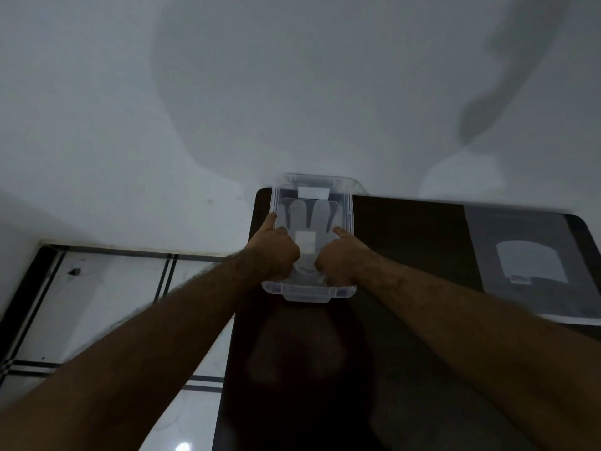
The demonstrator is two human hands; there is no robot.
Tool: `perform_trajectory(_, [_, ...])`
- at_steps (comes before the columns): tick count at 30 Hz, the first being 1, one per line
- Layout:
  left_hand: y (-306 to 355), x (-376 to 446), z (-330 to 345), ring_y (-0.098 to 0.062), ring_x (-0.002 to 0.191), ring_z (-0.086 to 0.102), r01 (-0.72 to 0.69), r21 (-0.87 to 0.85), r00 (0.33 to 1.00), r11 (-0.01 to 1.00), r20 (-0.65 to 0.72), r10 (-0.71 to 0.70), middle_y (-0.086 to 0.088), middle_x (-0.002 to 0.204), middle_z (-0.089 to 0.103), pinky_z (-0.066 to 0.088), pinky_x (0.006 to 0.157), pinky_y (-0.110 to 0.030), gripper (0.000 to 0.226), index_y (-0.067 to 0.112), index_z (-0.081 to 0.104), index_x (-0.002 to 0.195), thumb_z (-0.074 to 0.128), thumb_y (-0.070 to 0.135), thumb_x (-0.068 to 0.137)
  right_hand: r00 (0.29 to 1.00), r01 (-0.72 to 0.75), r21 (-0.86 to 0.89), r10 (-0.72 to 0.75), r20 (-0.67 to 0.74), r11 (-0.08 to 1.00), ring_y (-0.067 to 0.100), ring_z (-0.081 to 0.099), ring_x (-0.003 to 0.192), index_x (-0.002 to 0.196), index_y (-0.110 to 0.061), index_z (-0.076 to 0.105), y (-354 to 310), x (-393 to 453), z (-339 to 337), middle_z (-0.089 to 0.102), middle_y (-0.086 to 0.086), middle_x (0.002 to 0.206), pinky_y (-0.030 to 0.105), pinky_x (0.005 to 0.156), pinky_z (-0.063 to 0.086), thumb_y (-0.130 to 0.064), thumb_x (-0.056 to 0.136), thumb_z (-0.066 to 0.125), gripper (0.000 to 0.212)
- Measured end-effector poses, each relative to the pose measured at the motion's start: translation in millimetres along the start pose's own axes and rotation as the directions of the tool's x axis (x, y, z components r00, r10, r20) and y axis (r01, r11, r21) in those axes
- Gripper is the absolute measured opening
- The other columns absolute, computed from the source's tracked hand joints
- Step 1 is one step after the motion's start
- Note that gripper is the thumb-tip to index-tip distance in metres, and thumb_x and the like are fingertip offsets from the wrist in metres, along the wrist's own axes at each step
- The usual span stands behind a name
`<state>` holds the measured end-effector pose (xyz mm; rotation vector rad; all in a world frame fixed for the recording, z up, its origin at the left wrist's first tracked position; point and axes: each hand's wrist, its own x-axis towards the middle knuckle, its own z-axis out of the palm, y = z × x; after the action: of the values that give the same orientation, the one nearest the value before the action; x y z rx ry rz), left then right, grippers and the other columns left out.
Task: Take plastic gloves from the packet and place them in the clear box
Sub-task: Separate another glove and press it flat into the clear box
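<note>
A clear box [311, 289] stands at the far left of a dark table [406, 255], against the wall. Inside it lies a clear plastic glove [310, 216], flat, fingers pointing away from me. Both my hands reach into the box over the glove's cuff end. My left hand [273, 252] is curled, its index finger stretched along the box's left wall. My right hand [341, 255] is curled too, index finger pointing forward. Whether the fingers pinch the glove is hidden. The glove packet [533, 262], grey with a pale window, lies flat at the right of the table.
A white wall [227, 92] rises right behind the table and carries shadows of my head and arm. White floor tiles [113, 288] with dark lines show to the left, below the table edge.
</note>
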<state>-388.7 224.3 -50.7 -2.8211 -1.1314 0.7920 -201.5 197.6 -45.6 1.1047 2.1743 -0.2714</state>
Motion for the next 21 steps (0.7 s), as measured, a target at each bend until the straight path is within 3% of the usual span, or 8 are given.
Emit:
perform_trajectory(7, [-5, -5, -3, -0.023, 0.119, 0.062, -0.034, -0.020, 0.997, 0.999, 0.067, 0.035, 0.003, 0.105, 0.074, 0.002, 0.125, -0.067, 0.033, 0.026, 0.078, 0.106, 0.062, 0.052, 0.095, 0.997, 0.016, -0.041, -0.013, 0.081, 0.999, 0.024, 0.056, 0.135, 0.136, -0.028, 0.066, 1, 2, -9, 0.066, 0.000, 0.136, 0.062, 0.127, 0.012, -0.039, 0.097, 0.068, 0.041])
perform_trajectory(12, [-9, -8, -10, -0.023, 0.127, 0.058, -0.071, -0.016, 0.987, 0.997, 0.141, 0.073, 0.003, 0.113, 0.074, -0.001, 0.125, -0.068, 0.030, 0.026, 0.077, 0.111, 0.060, 0.047, 0.098, 0.992, 0.042, -0.033, -0.038, 0.121, 0.999, 0.025, 0.050, 0.143, 0.144, -0.036, 0.060, 1, 0, -13, 0.061, -0.003, 0.146, 0.060, 0.128, 0.012, -0.036, 0.098, 0.068, 0.047])
perform_trajectory(18, [-6, -10, -12, -0.025, 0.135, 0.054, -0.111, 0.014, 0.980, 0.994, 0.167, 0.107, 0.000, 0.127, 0.072, -0.001, 0.125, -0.070, 0.032, 0.025, 0.073, 0.124, 0.059, 0.044, 0.102, 0.976, 0.064, -0.072, -0.047, 0.213, 0.995, 0.026, 0.034, 0.155, 0.154, -0.039, 0.049, -4, -6, -21, 0.049, -0.004, 0.161, 0.063, 0.127, -0.004, -0.032, 0.102, 0.062, 0.054])
perform_trajectory(21, [-6, -11, -13, -0.026, 0.138, 0.052, -0.118, 0.023, 0.979, 0.993, 0.172, 0.112, -0.001, 0.132, 0.070, -0.002, 0.125, -0.070, 0.035, 0.023, 0.071, 0.129, 0.059, 0.042, 0.103, 0.979, 0.049, -0.057, -0.037, 0.198, 0.997, 0.028, 0.034, 0.156, 0.153, -0.037, 0.051, -5, -6, -18, 0.049, -0.003, 0.160, 0.063, 0.127, -0.004, -0.035, 0.104, 0.061, 0.050])
